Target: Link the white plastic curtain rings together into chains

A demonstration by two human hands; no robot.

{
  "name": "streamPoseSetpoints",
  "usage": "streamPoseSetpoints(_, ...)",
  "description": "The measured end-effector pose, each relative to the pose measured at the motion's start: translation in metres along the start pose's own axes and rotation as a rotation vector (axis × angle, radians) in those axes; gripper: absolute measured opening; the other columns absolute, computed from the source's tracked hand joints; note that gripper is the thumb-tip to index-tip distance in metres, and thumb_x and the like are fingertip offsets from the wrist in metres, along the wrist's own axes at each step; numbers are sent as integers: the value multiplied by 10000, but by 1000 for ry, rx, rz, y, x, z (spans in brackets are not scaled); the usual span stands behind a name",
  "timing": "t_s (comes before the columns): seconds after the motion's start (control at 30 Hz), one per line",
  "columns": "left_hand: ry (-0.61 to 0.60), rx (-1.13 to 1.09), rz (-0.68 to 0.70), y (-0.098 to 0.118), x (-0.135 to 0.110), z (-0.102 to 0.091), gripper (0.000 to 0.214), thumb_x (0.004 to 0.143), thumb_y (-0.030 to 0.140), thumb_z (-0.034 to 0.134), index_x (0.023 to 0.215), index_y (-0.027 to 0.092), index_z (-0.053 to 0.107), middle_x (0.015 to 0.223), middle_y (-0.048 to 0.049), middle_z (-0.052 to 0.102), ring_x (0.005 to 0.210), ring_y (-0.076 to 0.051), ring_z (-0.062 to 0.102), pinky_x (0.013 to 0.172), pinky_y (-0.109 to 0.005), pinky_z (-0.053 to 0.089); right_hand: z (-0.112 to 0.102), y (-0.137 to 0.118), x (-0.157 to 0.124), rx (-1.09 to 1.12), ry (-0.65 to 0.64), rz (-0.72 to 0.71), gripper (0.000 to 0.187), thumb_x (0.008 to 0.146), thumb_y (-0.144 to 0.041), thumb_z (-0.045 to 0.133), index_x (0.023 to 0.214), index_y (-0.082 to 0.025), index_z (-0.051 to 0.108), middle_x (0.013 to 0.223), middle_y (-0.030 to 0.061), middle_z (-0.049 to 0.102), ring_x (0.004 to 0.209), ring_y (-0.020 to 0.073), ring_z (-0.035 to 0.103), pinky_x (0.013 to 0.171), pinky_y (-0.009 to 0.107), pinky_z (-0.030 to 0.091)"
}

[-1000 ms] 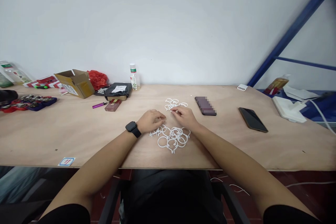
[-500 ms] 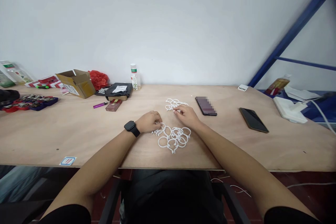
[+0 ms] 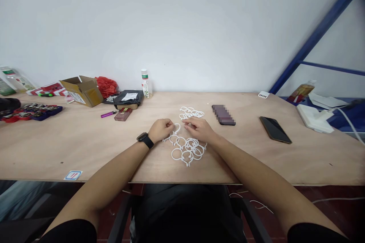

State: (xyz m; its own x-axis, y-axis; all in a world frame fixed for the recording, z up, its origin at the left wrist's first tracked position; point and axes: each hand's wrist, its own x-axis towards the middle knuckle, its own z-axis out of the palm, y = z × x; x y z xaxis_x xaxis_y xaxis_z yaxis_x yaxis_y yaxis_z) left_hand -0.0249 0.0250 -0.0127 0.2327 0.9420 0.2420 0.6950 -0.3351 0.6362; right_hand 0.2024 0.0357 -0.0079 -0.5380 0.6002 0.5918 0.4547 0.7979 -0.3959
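Note:
My left hand (image 3: 161, 130), with a black watch on its wrist, is closed, its thumb and fingertips pinching a white plastic curtain ring (image 3: 179, 129). That ring is raised at the upper left of a loose pile of similar white rings (image 3: 182, 154), each with a small clip-like end. Just to the right of the held ring is my right hand (image 3: 202, 129), its fingers slightly apart and nothing visible in them. Behind it lies a smaller group of white rings (image 3: 196, 114), fully in view.
Right of the rings lie a partly pixelated phone (image 3: 224, 115) and a dark phone (image 3: 275, 130). A white power strip (image 3: 312, 119) is at the far right. At back left stand a bottle (image 3: 145, 85), a black package (image 3: 129, 98), a small red box (image 3: 123, 114) and an open carton (image 3: 82, 91).
My right hand has drawn back from the far group of rings toward my left hand. My left hand has lifted slightly, raising one ring from the near pile.

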Motion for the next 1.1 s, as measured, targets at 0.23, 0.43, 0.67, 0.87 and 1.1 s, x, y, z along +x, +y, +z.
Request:
streamPoseSetpoints(0.23,1,-10,-54,6,-2,3,227,764,300,511,650,153,641,589,-14,636,543,-127,532,497,-220,351,7,-13,0,-32,-135,-162,272,883,-364,615,1125,-251,670,848,44,702,813,177,636,734,276,475)
streamPoseSetpoints(0.43,-21,0,-3,15,-5,4,251,786,269,489,606,158,624,546,-5,600,512,-115,497,482,-221,331,9,-13,1,-44,-90,-144,259,892,-401,601,1070,-235,690,840,60,704,797,189,641,726,296,484)
streamPoseSetpoints(0.67,113,-36,186,17,-7,1,302,880,395,541,1031,168,671,835,-35,691,676,-137,593,644,-253,457,7,-9,1,78,22,-26,288,966,-283,465,1174,-253,662,1046,74,713,954,201,657,843,352,507)
streamPoseSetpoints(0.87,100,8,376,21,-7,-2,292,901,396,571,1077,190,681,859,-42,691,708,-134,605,718,-271,471,6,-11,2,200,34,44,253,950,-274,502,1104,-253,702,1035,61,721,949,191,665,854,348,512)
streamPoseSetpoints(1.1,81,68,407,21,-8,-2,285,916,423,556,916,182,707,804,-34,703,708,-138,605,712,-274,430,5,-14,4,355,-52,113,222,935,-292,532,1023,-229,726,975,50,733,877,176,669,798,315,512)
